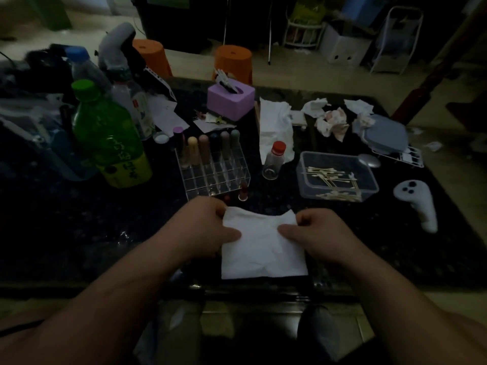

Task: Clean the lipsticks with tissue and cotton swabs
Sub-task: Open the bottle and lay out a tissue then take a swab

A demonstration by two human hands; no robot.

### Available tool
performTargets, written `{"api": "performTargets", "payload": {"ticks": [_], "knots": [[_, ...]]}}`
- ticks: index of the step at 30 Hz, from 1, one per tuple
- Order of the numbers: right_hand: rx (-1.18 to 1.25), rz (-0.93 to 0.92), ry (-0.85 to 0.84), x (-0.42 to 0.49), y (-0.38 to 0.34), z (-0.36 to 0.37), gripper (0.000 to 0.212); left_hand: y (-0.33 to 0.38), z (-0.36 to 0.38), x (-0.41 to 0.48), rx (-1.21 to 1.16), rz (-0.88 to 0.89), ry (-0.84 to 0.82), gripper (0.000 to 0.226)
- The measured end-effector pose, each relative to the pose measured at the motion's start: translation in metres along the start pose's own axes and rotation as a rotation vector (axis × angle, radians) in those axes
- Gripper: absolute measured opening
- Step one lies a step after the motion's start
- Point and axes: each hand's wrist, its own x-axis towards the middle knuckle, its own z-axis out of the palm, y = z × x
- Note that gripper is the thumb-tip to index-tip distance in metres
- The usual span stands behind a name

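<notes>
A white tissue [261, 248] lies spread near the table's front edge. My left hand [208, 227] pinches its left side and my right hand [316, 233] pinches its right side, thumbs on top. Just beyond the tissue stands a clear compartment rack [213, 169] with several capped lipsticks [204, 151] in its back row. An open reddish lipstick [243, 191] stands at the rack's front right corner. Cotton swabs [332, 177] lie in a clear plastic tub [337, 177] to the right.
A green bottle [110, 135] and other bottles crowd the left. A purple tissue box [230, 101], loose tissues [274, 127], a small red-capped bottle [274, 160], crumpled stained tissues [332, 122], a grey lid [387, 133] and a white controller [419, 201] lie around.
</notes>
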Motion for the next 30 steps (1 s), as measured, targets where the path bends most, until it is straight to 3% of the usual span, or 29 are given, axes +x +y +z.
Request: {"api": "performTargets", "payload": {"ticks": [6,8,11,15,18,21,25,30], "knots": [[-0.257,-0.067,0.043,0.032,0.008,0.013,0.039,-0.002,0.021,-0.008,0.401,0.047,0.261,0.030],[-0.378,-0.030,0.042,0.041,0.011,0.010,0.040,0.003,0.029,-0.006,0.445,0.119,0.261,0.020],[-0.547,-0.071,0.127,0.050,0.006,-0.002,0.033,0.005,0.041,0.002,0.432,0.191,0.186,0.027],[-0.313,-0.266,0.405,0.072,-0.025,-0.017,0.023,0.015,0.037,0.014,0.255,0.194,0.180,0.038],[-0.084,-0.323,0.475,0.102,-0.038,-0.017,0.051,0.022,0.028,0.022,0.173,0.220,0.234,0.052],[-0.027,-0.308,0.400,0.123,-0.039,-0.010,0.069,0.023,0.023,0.024,0.080,0.207,0.232,0.060],[-0.049,-0.278,0.347,0.133,-0.039,0.006,0.071,0.018,0.020,0.024,0.048,0.209,0.237,0.040],[-0.032,-0.291,0.408,0.134,-0.041,0.013,0.068,0.012,0.015,0.022,0.036,0.187,0.184,0.019]]}}
